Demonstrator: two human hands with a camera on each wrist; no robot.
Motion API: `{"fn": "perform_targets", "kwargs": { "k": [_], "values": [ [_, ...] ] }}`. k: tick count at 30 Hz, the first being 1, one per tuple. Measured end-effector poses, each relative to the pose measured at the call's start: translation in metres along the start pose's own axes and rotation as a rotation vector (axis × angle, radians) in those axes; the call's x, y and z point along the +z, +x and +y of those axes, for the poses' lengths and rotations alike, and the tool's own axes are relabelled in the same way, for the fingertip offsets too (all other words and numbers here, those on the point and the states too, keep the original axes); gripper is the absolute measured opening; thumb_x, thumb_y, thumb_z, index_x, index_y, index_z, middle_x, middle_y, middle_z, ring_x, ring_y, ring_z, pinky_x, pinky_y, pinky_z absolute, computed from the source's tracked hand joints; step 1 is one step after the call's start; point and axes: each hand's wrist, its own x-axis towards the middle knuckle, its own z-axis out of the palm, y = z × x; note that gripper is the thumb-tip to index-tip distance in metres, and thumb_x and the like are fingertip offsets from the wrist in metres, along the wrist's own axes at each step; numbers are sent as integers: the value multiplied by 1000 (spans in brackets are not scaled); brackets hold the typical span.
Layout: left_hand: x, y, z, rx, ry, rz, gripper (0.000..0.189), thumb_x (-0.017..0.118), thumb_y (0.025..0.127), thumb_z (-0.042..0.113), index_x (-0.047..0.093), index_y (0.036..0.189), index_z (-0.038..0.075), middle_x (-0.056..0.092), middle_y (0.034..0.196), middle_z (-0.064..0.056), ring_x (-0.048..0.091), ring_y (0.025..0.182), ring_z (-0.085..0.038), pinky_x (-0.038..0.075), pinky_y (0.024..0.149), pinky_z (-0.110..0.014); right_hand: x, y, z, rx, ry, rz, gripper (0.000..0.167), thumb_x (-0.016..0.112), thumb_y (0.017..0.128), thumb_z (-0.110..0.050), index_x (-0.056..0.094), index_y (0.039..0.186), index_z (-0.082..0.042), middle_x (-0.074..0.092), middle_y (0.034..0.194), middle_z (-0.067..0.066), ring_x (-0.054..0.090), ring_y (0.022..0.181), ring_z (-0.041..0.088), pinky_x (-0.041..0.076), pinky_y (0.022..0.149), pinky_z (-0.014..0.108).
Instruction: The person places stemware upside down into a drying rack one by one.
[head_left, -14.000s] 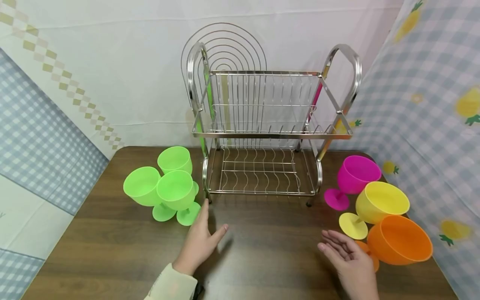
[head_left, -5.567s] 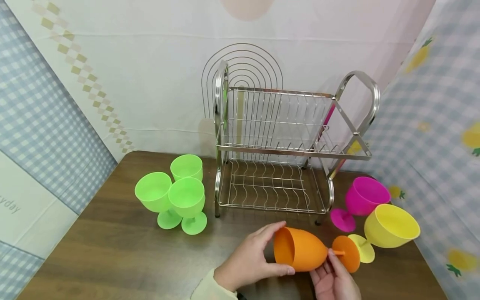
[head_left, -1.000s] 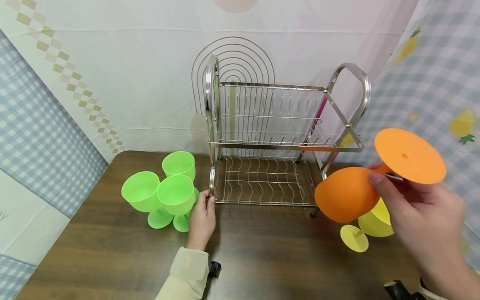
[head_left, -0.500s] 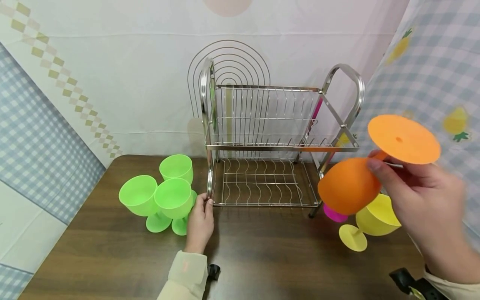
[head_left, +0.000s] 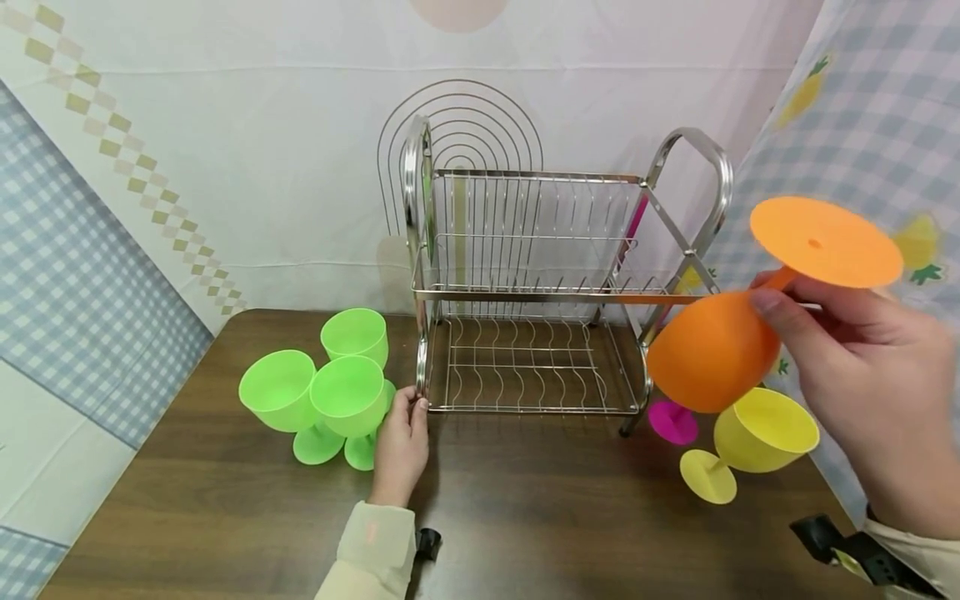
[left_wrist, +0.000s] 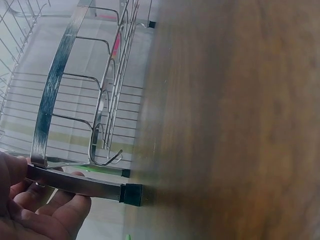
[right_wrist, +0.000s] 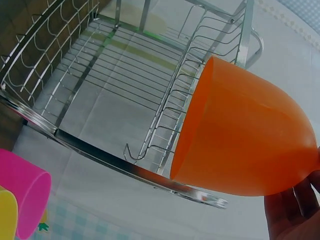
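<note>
My right hand (head_left: 870,383) pinches the stem of an orange plastic goblet (head_left: 712,354), raised in front of the right end of a two-tier metal dish rack (head_left: 525,295). Its foot is uppermost and its bowl slants down to the left. From the right wrist, the goblet's mouth (right_wrist: 192,122) faces the rack's upper tier, apparently just short of it; whether they touch I cannot tell. My left hand (head_left: 401,450) holds the rack's front left leg; the left wrist view has fingers (left_wrist: 70,212) curled round this leg (left_wrist: 80,183).
Three green goblets (head_left: 347,392) cluster left of the rack, close to my left hand. To the right stand a yellow goblet (head_left: 765,433) and a magenta goblet (head_left: 672,423), partly hidden behind the orange one. A cloth-covered wall (head_left: 300,167) rises behind the rack.
The orange goblet stood on the table at the right, then was held in both hands, and is now in the right hand alone, lately rising slightly. My left hand moved to the rack leg.
</note>
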Motion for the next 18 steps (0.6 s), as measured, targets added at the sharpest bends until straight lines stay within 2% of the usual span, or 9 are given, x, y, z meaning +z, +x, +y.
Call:
{"fn": "perform_targets", "kwargs": {
  "k": [4,7,10,11,15,18],
  "values": [
    [0,-1,-1,-10,5,-4,22,49,107,16,58,123,4,69,111,-14,60,86,-24,52,77,-40,0,5,0,92,-28,31,16,69,90,7,72,104,12,72,96,0,64,90,15,52,82,12],
    [0,-1,-1,-11,9,-8,22,49,107,16,58,123,4,69,111,-14,60,86,-24,52,76,-40,-1,11,-2,190,32,58,18,71,90,4,72,105,12,73,100,5,63,94,19,52,83,12],
    [-1,0,0,-8,10,-9,22,49,107,16,58,123,4,69,110,-14,60,85,-24,52,75,-40,-1,17,-5,245,79,77,21,73,90,-1,71,105,13,73,103,8,60,98,22,52,84,13],
    [-1,0,0,-6,11,-10,22,49,107,16,58,123,4,69,110,-14,60,84,-24,52,75,-40,-1,19,-5,260,128,87,22,74,89,-1,71,106,14,73,105,10,60,99,23,52,84,13],
    [-1,1,0,-2,16,-11,22,49,107,17,58,123,4,69,109,-15,59,82,-23,52,74,-39,-2,27,-6,261,148,88,26,74,90,-5,70,107,14,72,108,12,61,97,23,52,85,14],
    [-1,1,0,-7,19,-15,22,49,107,17,58,123,4,69,108,-14,59,81,-22,51,72,-38,-2,33,-4,246,66,69,26,72,92,-9,71,110,10,72,109,9,63,95,20,52,84,13]
  ]
}}
